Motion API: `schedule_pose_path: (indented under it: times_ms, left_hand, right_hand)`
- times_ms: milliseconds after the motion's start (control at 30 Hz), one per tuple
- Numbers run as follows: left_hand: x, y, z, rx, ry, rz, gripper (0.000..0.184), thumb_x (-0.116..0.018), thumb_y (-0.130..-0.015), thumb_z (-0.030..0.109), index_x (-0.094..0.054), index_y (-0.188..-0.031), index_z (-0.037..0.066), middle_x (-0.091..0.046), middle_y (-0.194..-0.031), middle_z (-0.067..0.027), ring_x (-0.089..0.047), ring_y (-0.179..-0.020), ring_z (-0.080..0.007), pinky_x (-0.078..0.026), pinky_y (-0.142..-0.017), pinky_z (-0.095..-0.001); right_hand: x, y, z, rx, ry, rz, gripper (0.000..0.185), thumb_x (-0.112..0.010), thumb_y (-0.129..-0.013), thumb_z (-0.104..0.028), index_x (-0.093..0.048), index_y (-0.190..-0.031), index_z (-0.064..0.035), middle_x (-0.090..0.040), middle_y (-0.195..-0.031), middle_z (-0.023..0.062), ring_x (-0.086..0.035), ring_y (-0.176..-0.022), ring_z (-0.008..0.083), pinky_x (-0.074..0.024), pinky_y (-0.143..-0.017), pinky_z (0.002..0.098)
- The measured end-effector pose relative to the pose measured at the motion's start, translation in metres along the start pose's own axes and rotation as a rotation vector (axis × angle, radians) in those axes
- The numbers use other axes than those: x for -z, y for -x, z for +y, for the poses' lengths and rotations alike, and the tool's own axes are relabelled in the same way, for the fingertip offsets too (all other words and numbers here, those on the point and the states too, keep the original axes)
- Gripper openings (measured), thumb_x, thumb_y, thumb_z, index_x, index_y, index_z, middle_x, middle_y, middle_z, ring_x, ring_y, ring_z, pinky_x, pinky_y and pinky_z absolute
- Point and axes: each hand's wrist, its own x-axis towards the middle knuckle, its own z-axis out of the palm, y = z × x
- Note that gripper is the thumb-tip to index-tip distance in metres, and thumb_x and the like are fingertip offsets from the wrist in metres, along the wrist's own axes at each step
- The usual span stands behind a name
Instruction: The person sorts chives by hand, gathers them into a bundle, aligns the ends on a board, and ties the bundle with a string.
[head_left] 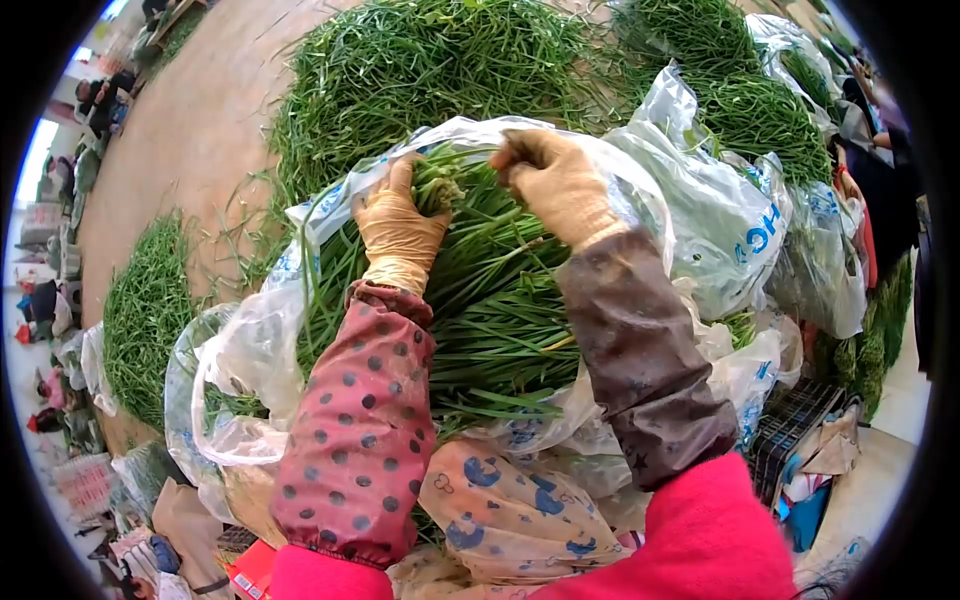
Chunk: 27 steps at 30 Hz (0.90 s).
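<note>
My left hand (400, 220), in a thin tan glove, is closed around a bunch of chive-like greens (438, 188), its cut ends bundled by the thumb. Close to the bunch's right side, my right hand (558, 182), gloved the same way, has its fingers curled together; what they hold, if anything, is hidden. Below both hands, more long chive-like greens (500, 320) lie lengthwise inside an open clear plastic bag (640, 170) with blue print. The bag's rim spreads around my forearms.
Loose heaps of cut greens (420, 80) cover the tan surface (180, 120) beyond the bag, with a smaller heap (150, 310) at left. Another clear bag (710, 220) with blue lettering stands at right. People (105, 100) are at the far left, and a dark-clothed person (885, 190) is at right.
</note>
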Motion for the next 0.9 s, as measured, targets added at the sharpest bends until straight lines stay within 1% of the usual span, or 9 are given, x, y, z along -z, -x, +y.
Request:
schedule_pose_path:
  times_ms: [133, 233, 367, 400, 467, 567, 700, 833, 900]
  left_hand:
    - [0.018, -0.002, 0.000, 0.044, 0.169, 0.110, 0.059, -0.082, -0.063, 0.022, -0.055, -0.114, 0.014, -0.066, -0.100, -0.0091, -0.061, -0.096, -0.0305, -0.039, -0.095, -0.0440]
    - [0.031, 0.005, 0.004, 0.024, 0.256, 0.112, 0.058, -0.083, -0.063, 0.017, -0.055, -0.114, 0.012, -0.066, -0.095, -0.0115, -0.064, -0.086, -0.0313, -0.049, -0.083, -0.0404]
    - [0.037, 0.005, 0.003, 0.050, 0.364, 0.166, 0.057, -0.083, -0.063, 0.014, -0.053, -0.112, 0.011, -0.065, -0.094, -0.0128, -0.065, -0.087, -0.0305, -0.052, -0.078, -0.0387]
    - [0.042, 0.007, 0.005, 0.021, 0.342, 0.156, 0.059, -0.082, -0.067, 0.007, -0.049, -0.116, 0.008, -0.062, -0.100, -0.0075, -0.061, -0.089, -0.0173, -0.051, -0.081, -0.0304]
    - [0.051, 0.012, 0.003, 0.047, 0.442, 0.158, 0.060, -0.081, -0.067, 0.003, -0.049, -0.117, 0.009, -0.062, -0.101, -0.0066, -0.061, -0.089, -0.0162, -0.051, -0.081, -0.0294]
    - [0.067, 0.018, 0.001, 0.124, 0.626, 0.113, 0.064, -0.079, -0.066, -0.006, -0.047, -0.120, 0.009, -0.061, -0.105, -0.0047, -0.060, -0.091, -0.0138, -0.051, -0.083, -0.0269]
    - [0.079, 0.020, -0.001, 0.063, 0.777, 0.114, 0.066, -0.077, -0.069, -0.007, -0.045, -0.125, 0.008, -0.059, -0.109, -0.0044, -0.059, -0.095, -0.0140, -0.051, -0.085, -0.0277]
    - [0.091, 0.024, -0.009, 0.039, 1.148, -0.010, 0.070, -0.074, -0.083, 0.018, -0.036, -0.141, 0.013, -0.053, -0.122, -0.0069, -0.054, -0.112, -0.0192, -0.047, -0.097, -0.0338]
    - [0.114, 0.022, -0.013, 0.643, 1.943, -0.193, 0.057, -0.062, -0.092, 0.040, -0.041, -0.140, 0.017, -0.053, -0.128, -0.0053, -0.053, -0.116, -0.0200, -0.045, -0.102, -0.0369]
  right_hand:
    - [0.011, 0.013, -0.020, -0.142, 0.372, -0.175, 0.014, -0.061, -0.085, -0.007, -0.066, -0.094, 0.0021, -0.067, -0.082, 0.0062, -0.061, -0.075, 0.0124, -0.0494, -0.068, 0.0272]
    - [0.005, 0.023, -0.032, 0.118, 0.666, -0.122, 0.026, -0.067, -0.084, -0.012, -0.064, -0.106, 0.0012, -0.066, -0.082, 0.0082, -0.061, -0.077, 0.0133, -0.0492, -0.072, 0.0280]
    - [-0.004, 0.033, -0.032, 0.068, 0.370, -0.300, 0.048, -0.073, -0.082, -0.029, -0.058, -0.122, -0.0078, -0.066, -0.106, 0.0118, -0.064, -0.099, 0.0254, -0.0499, -0.086, 0.0350]
    - [-0.011, 0.031, -0.031, 0.014, 0.164, -0.240, 0.045, -0.075, -0.081, -0.020, -0.058, -0.120, -0.0050, -0.066, -0.104, 0.0109, -0.064, -0.099, 0.0219, -0.0509, -0.084, 0.0319]
    - [-0.016, 0.031, -0.031, -0.136, -0.269, -0.148, 0.053, -0.075, -0.076, 0.004, -0.053, -0.123, 0.0000, -0.063, -0.107, 0.0093, -0.061, -0.099, 0.0158, -0.0533, -0.081, 0.0246]
    - [-0.046, 0.030, -0.020, -0.089, -0.869, -0.059, 0.065, -0.077, -0.075, 0.002, -0.045, -0.131, -0.0016, -0.059, -0.117, 0.0135, -0.060, -0.105, 0.0210, -0.0543, -0.083, 0.0253]
    - [-0.081, 0.034, -0.039, -0.061, -0.583, -0.097, 0.095, -0.088, -0.067, -0.013, -0.032, -0.143, -0.0066, -0.054, -0.127, 0.0191, -0.054, -0.116, 0.0270, -0.0520, -0.091, 0.0316]
    - [-0.118, 0.037, -0.060, 0.338, -0.706, -0.237, 0.091, -0.087, -0.058, -0.001, -0.037, -0.135, -0.0068, -0.059, -0.116, 0.0123, -0.061, -0.104, 0.0223, -0.0537, -0.090, 0.0303]
    - [-0.125, 0.051, -0.070, 0.361, -0.484, -0.287, 0.087, -0.084, -0.061, -0.001, -0.037, -0.135, -0.0068, -0.057, -0.119, 0.0118, -0.059, -0.108, 0.0243, -0.0524, -0.093, 0.0320]
